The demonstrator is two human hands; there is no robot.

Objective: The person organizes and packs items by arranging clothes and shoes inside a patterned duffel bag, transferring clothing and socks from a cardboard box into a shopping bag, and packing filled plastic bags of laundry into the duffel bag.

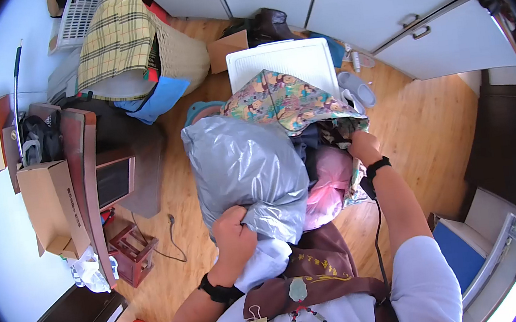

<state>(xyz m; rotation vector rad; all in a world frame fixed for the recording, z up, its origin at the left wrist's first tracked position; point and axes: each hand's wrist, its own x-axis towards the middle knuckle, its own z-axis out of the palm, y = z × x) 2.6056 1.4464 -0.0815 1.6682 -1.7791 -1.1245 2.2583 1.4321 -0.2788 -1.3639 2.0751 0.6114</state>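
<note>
Room is left on the right, where bare wood floor [422,120] can be seen beside the patterned bag [273,95]. Between the left hand [235,237] and the right hand [365,147], the way is blocked by the big silver bag [246,172] and the pink bag [331,184]. Straight ahead, things are crowded by the white plastic thing [284,59]. On the left, a strip of floor is left open (a loose cord [171,220] is found there), then the way is stopped by the small wooden stool [134,256]

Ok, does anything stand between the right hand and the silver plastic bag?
Yes: dark fabric and a pink plastic bag lie between the right hand and the silver plastic bag, which the left hand grips.
</note>
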